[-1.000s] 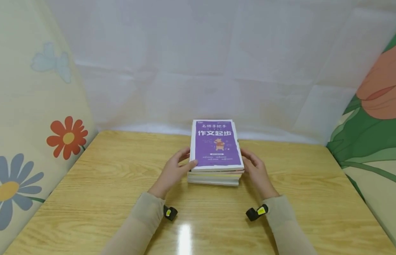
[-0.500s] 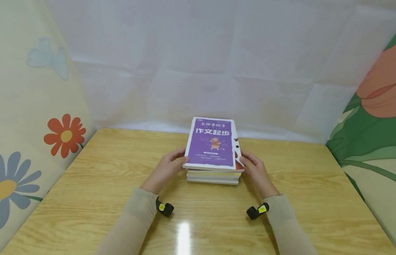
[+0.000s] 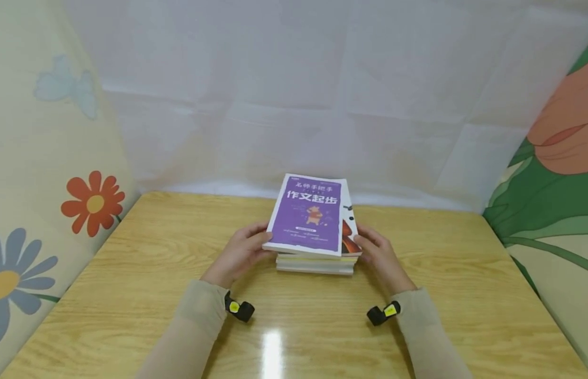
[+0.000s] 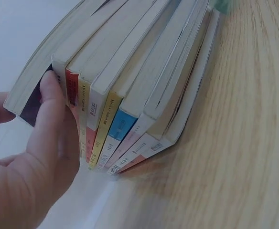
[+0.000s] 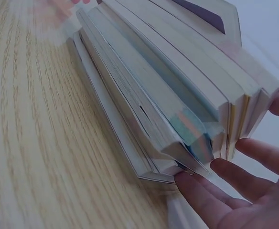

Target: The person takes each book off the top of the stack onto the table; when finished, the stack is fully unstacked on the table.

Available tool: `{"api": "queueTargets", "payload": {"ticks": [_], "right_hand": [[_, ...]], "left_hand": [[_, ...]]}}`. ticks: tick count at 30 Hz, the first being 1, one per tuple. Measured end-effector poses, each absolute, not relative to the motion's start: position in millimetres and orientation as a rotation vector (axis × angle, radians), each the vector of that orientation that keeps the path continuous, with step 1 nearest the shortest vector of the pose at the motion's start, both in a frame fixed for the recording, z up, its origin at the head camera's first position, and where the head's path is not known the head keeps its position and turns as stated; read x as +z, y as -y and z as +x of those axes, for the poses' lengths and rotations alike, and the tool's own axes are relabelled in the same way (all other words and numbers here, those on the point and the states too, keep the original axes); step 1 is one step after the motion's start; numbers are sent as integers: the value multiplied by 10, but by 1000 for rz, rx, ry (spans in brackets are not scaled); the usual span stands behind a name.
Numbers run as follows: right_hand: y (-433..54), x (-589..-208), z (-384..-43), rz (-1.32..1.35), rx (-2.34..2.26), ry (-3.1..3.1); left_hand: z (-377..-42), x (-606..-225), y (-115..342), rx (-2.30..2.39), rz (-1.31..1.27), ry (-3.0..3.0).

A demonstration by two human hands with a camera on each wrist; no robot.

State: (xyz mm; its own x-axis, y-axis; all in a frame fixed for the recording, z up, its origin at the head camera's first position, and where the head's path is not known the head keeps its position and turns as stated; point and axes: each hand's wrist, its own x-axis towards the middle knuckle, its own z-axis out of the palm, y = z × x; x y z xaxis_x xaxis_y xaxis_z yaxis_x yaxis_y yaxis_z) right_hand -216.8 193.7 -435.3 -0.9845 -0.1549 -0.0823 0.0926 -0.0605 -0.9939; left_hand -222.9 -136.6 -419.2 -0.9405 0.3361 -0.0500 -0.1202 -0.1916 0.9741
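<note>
White, creased sheeting (image 3: 312, 105) is hanging behind a light wood-grain table (image 3: 455, 252), and cream panels are standing at either side, the left one bearing a red flower (image 3: 92, 203) and a blue-grey flower (image 3: 19, 287), the right one a large coral-pink flower (image 3: 566, 118) among green leaves. On the table, between the person's two hands, a neat stack of paperback books (image 3: 315, 265) is lying flat. A purple, white-bordered paperback with a small cartoon figure (image 3: 308, 210) is topping it, turned slightly and jutting past the stack's left side, so that a strip of a white book with a red-orange picture (image 3: 349, 239) is showing underneath at the right.

The left hand (image 3: 237, 255) is pinching the purple paperback at its near left edge, one digit wedging between it and the book beneath in the left wrist view. Yellow, red and blue spines (image 4: 123, 125) are facing that hand. The right hand (image 3: 381, 258) is resting with extended, spread fingers against the stack's right side, its thumb touching the white book's near corner. Beige sleeves (image 3: 189, 326) are covering both forearms, and black wrist cameras (image 3: 240, 311) are sitting at the cuffs.
</note>
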Motion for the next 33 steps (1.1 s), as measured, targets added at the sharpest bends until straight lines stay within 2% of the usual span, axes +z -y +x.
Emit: {"api": "queueTargets", "payload": {"ticks": [18, 24, 33], "right_hand": [[-1965, -4349, -2169, -58, -2151, -1990], [-1931, -4372, -2189, -51, -2149, -1987], [-1912, -4364, -2196, -49, -2171, -1994]], "left_hand": [[-2224, -3904, 1609, 2416, 170, -1721], [-2199, -3808, 1897, 2659, 117, -1525], [-2136, -3720, 2492, 2906, 218, -1100]]}}
